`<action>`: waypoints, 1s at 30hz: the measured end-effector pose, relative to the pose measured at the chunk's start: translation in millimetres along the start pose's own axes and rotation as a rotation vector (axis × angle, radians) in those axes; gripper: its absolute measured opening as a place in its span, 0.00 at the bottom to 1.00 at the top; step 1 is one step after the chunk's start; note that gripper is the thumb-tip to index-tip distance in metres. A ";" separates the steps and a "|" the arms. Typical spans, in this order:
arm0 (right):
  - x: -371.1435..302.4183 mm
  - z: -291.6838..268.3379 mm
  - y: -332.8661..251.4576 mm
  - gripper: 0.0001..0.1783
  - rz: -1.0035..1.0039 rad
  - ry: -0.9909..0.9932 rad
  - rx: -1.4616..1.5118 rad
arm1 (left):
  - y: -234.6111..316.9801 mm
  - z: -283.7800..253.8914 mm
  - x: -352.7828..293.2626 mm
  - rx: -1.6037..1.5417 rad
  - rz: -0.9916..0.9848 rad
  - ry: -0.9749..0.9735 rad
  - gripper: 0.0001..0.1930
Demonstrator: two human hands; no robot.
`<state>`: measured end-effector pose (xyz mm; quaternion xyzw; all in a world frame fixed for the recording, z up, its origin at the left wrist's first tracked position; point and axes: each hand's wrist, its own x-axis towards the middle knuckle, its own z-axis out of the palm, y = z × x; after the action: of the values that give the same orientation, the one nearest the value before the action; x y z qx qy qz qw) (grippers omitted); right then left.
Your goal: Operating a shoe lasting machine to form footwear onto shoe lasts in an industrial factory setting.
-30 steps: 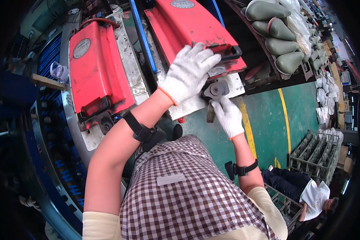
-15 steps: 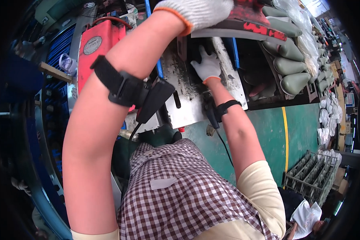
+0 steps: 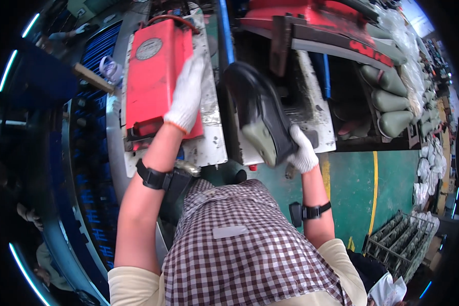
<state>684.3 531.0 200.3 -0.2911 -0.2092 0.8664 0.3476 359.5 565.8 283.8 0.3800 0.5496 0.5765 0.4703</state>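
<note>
My right hand (image 3: pixel 304 150), in a white knitted glove, grips a black shoe (image 3: pixel 257 97) at its heel end. A grey-green shoe last (image 3: pixel 260 141) fills the shoe's opening, and the toe points away from me. The shoe is held over the near part of a worn metal machine plate (image 3: pixel 321 137). My left hand (image 3: pixel 187 94), gloved too and a little blurred, lies along the right side of a red machine housing (image 3: pixel 155 76). Its fingers are stretched out and hold nothing I can see.
A red machine head (image 3: pixel 321 20) with a dark metal bar overhangs the plate's far part. Several green lasts (image 3: pixel 395 122) lie on a rack at the right, beside clear plastic sheeting (image 3: pixel 410 61). A wire cart (image 3: pixel 400 245) stands on the green floor. Other people are at the edges.
My left hand has come down from the red machine head to the red housing at left. My right hand, earlier spread beneath the head, now holds the shoe nearer me. The view has shifted.
</note>
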 end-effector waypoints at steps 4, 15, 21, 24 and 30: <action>-9.2 4.4 55.1 0.47 0.108 -0.159 0.048 | -23.1 -54.1 -60.1 -0.024 -0.194 -0.113 0.37; 21.0 -36.3 108.8 0.37 0.427 -0.154 0.341 | 3.5 -74.2 -156.8 -0.101 -0.031 -0.019 0.44; 21.8 -11.1 122.8 0.34 0.559 -0.153 0.464 | -5.5 -104.0 -169.5 0.027 0.124 0.043 0.32; 18.8 1.4 122.1 0.32 0.620 -0.007 0.402 | -12.1 -112.0 -169.4 0.125 0.130 0.080 0.25; 16.9 14.0 122.0 0.29 0.659 -0.035 0.370 | -18.2 -116.3 -171.7 0.223 0.167 0.225 0.18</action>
<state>606.7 459.1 135.7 -0.2601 0.0495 0.9598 0.0934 296.8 368.1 266.8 0.4071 0.6257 0.5879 0.3116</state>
